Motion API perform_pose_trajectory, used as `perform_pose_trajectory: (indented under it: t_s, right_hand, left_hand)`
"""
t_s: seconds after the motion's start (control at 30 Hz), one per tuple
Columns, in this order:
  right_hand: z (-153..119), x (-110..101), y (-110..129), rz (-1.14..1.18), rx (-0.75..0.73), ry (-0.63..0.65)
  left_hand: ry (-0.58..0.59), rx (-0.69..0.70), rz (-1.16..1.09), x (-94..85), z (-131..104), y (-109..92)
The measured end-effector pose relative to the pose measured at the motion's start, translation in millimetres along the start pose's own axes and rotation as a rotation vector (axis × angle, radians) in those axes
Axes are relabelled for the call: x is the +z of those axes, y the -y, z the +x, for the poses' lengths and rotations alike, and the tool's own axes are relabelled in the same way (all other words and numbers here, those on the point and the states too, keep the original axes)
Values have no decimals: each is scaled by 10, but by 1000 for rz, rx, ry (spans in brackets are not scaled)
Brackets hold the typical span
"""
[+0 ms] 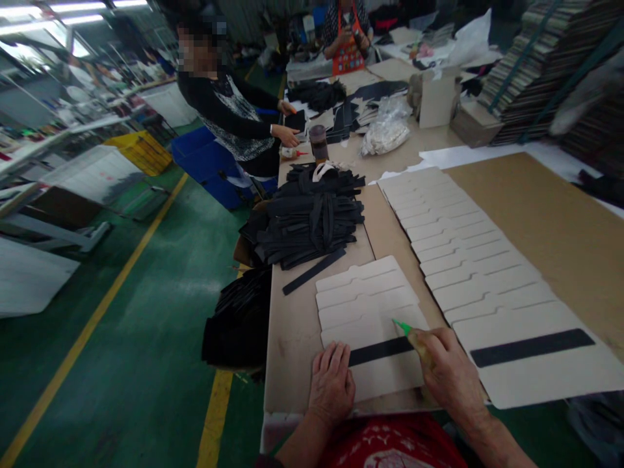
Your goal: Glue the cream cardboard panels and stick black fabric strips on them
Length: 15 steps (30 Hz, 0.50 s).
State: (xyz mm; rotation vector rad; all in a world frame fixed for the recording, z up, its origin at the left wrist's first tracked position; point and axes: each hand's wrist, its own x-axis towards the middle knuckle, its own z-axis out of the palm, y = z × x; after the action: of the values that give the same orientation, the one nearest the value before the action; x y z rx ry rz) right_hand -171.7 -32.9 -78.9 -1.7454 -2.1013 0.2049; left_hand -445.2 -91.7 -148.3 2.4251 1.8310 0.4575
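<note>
My left hand (333, 383) lies with its fingers flat on the front pale board (385, 380), at the left end of a black strip (380, 351) lying across it. In my right hand (447, 370) is a glue bottle with a green nozzle (402, 326), its body mostly hidden by the fingers. The nozzle points up and left, just above the strip's right end. Several overlapping boards (363, 289) lie behind the front one. To the right, a longer row of overlapping boards (468, 260) has a second black strip (532, 348) on its nearest board.
Bundled black strips (312, 214) are heaped at the table's left edge, with one loose strip (313, 272) beside them. Beyond stand a brown jar (318, 143) and a plastic bag (387, 127). A co-worker (229, 104) works at the left; another person (348, 39) stands behind. Stacked boards (541, 65) rise back right.
</note>
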Motion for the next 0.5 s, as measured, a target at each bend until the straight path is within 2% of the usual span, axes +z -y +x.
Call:
perform_pose_trajectory:
  t_s: [0.17,0.37,0.5]
  right_hand:
    - [10,-76,-190,-79,112,-69]
    - [-4,-45,-169,-9,56,-9]
    - [3,-83,-227,-75,137,-86]
  left_hand:
    - [1,25,38,-58,28,-3]
    - [6,19,25,-74,43,-8]
    - [6,22,21,-73,41,-7]
